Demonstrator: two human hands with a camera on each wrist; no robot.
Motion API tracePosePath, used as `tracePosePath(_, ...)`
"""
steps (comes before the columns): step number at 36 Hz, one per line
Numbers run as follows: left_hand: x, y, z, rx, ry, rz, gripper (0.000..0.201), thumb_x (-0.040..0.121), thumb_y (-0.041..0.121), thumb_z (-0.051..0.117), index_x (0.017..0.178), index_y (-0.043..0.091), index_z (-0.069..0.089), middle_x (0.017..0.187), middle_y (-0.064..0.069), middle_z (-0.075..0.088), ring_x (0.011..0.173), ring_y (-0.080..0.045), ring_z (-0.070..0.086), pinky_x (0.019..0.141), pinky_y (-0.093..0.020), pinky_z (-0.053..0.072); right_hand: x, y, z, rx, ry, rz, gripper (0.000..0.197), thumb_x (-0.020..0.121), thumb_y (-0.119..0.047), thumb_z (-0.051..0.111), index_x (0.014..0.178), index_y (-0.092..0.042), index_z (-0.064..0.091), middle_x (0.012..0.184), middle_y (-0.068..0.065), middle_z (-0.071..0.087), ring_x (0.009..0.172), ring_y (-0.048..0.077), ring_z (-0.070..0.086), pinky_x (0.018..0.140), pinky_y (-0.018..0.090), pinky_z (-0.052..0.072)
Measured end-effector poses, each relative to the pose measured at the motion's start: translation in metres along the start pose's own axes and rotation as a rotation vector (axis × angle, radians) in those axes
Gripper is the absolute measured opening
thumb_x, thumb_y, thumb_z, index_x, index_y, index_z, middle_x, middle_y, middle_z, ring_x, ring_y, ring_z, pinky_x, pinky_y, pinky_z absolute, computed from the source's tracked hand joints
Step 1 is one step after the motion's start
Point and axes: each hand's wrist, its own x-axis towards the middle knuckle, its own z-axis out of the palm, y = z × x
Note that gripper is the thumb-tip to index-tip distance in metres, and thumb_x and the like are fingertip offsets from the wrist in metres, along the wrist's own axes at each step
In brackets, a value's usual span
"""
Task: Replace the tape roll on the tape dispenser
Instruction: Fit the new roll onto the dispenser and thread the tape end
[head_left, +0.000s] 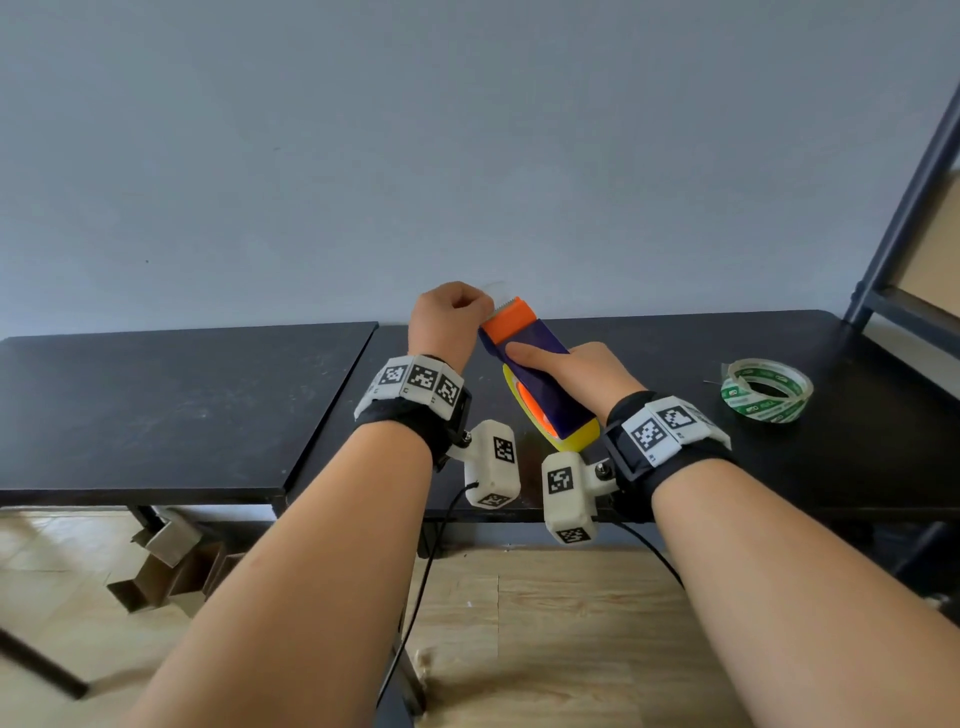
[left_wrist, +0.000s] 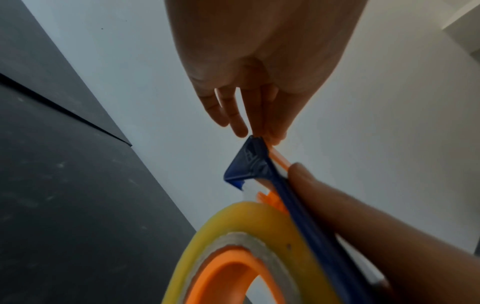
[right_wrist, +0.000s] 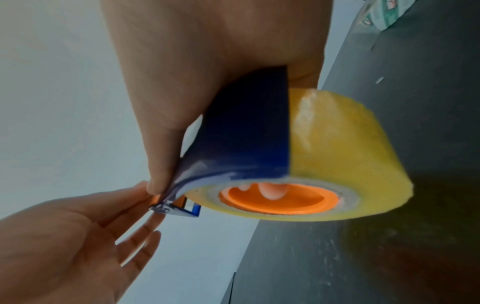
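Observation:
My right hand (head_left: 587, 369) grips a blue and orange tape dispenser (head_left: 550, 400) above the black table (head_left: 156, 405), index finger laid along its blue top. A full yellow tape roll (head_left: 576, 439) sits on the dispenser's orange hub (right_wrist: 280, 201). At the orange cutter end (head_left: 511, 317), my left hand (head_left: 452, 317) pinches the clear tape end (head_left: 496, 290) between thumb and forefinger. In the left wrist view the other fingers (left_wrist: 223, 111) stay straight beside the dispenser tip (left_wrist: 249, 162). The right wrist view shows the yellow tape roll (right_wrist: 337, 154) under the blue dispenser cover (right_wrist: 246, 133).
A thin, nearly used-up roll (head_left: 766, 389) with green print lies on the table to the right. A dark metal shelf frame (head_left: 893, 223) rises at the far right. A pale wall stands behind the table. Cardboard pieces (head_left: 166, 561) lie on the wooden floor below left.

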Motion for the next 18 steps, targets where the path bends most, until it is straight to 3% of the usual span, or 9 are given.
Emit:
tracePosePath(5, -0.001, -0.004, 0.001, 0.035, -0.012, 0.049, 0.008, 0.08, 0.024, 0.07, 0.076, 0.017, 0.068, 0.073, 0.007, 0.065, 0.072, -0.012, 0.059, 0.064, -0.025, 0.046, 0.001, 0.0, 0.001, -0.014, 0.012, 0.015, 0.067, 0.071, -0.067, 0.071, 0.098, -0.006, 0.067, 0.093, 0.011, 0.072, 0.081, 0.024, 0.068, 0.07, 0.032, 0.048)
tracePosePath(11, 0.001, -0.01, 0.0, 0.044, -0.019, 0.062, 0.015, 0.084, 0.018, 0.065, 0.071, 0.023, 0.063, 0.079, 0.004, 0.064, 0.084, -0.015, 0.059, 0.074, -0.029, 0.047, 0.005, 0.002, 0.0, 0.021, 0.021, 0.055, 0.076, 0.063, -0.072, 0.072, 0.1, -0.006, 0.068, 0.096, 0.011, 0.073, 0.087, 0.026, 0.07, 0.078, 0.037, 0.054)
tracePosePath(14, -0.001, -0.013, 0.002, 0.044, -0.049, 0.094, 0.019, 0.086, 0.014, 0.062, 0.07, 0.023, 0.059, 0.085, 0.005, 0.063, 0.089, -0.013, 0.056, 0.076, -0.025, 0.042, 0.004, 0.002, 0.001, 0.086, 0.026, 0.085, 0.081, 0.053, -0.074, 0.076, 0.099, -0.007, 0.069, 0.093, 0.011, 0.074, 0.086, 0.028, 0.072, 0.088, 0.044, 0.058)
tracePosePath(18, 0.0, -0.017, 0.005, 0.063, -0.08, 0.125, 0.019, 0.088, 0.014, 0.06, 0.073, 0.024, 0.058, 0.105, 0.006, 0.066, 0.102, -0.012, 0.056, 0.079, -0.014, 0.042, 0.002, 0.002, 0.0, 0.15, 0.027, 0.101, 0.077, 0.05, -0.07, 0.08, 0.093, -0.008, 0.07, 0.088, 0.011, 0.076, 0.083, 0.029, 0.073, 0.086, 0.049, 0.059)
